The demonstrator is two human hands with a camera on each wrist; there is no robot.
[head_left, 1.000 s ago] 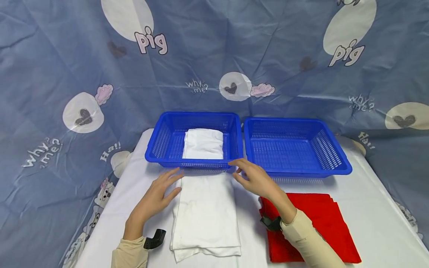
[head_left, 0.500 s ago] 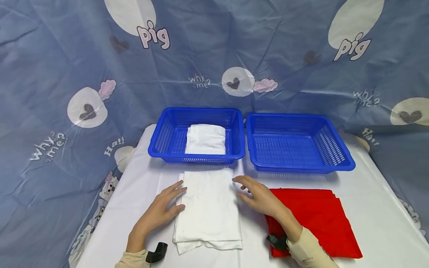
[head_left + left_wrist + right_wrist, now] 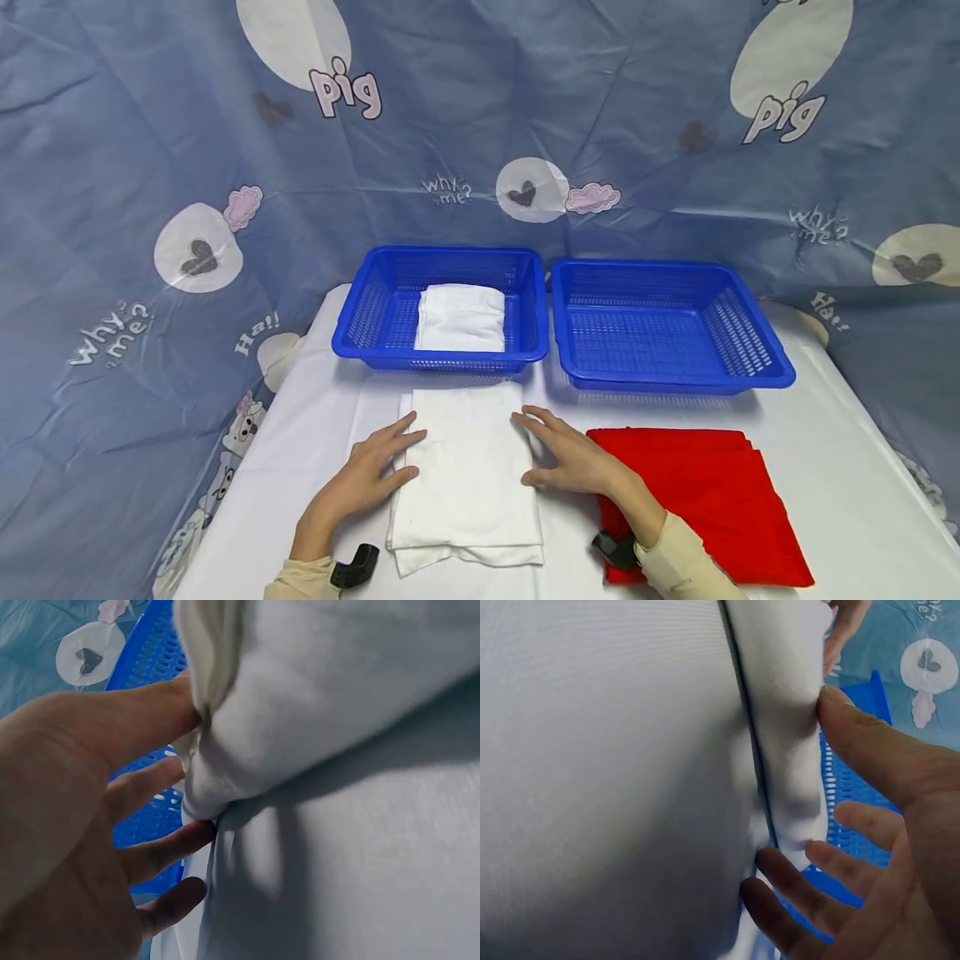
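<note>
A folded white cloth lies on the table between my hands, its layers slightly offset along the left and near edges. My left hand is at its left side with fingers spread, fingertips right at the edge; the left wrist view has the thumb against the folded layers. On the opposite side, my right hand has its fingers extended over the right edge. Seen from the right wrist, its thumb and fingertips touch the side of the cloth.
Behind the cloth stands a blue basket holding a smaller folded white cloth. A second blue basket is beside it on the right. A folded red cloth lies under my right forearm's side of the table. A printed curtain hangs behind.
Both hands have drawn back from near the basket toward me, along the sides of the white cloth. The right hand has come in closer to the cloth's right edge.
</note>
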